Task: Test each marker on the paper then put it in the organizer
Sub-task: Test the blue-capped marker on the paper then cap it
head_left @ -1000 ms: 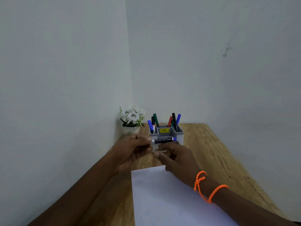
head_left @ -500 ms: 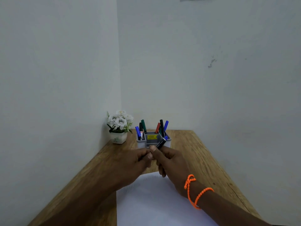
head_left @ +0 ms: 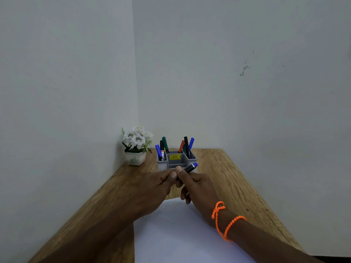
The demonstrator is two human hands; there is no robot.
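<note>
A black marker with a blue end (head_left: 190, 167) is held above the table, just in front of the grey organizer (head_left: 176, 162). My right hand (head_left: 197, 188) grips the marker's barrel, the blue end pointing up and right. My left hand (head_left: 157, 185) pinches the marker's near end, which is hidden by the fingers; thumbs of both hands touch. Several markers in blue, green, red and black stand in the organizer's side compartments. The white paper (head_left: 180, 234) lies on the table under my wrists.
A small white pot of white flowers (head_left: 137, 145) stands in the corner left of the organizer. The wooden table (head_left: 237, 186) is narrow, with walls close on the left and behind. An orange beaded band (head_left: 220, 215) circles my right wrist.
The marker has tilted from lying level across both hands to pointing up and right. Both hands have drawn closer together on it. The camera has shifted a little.
</note>
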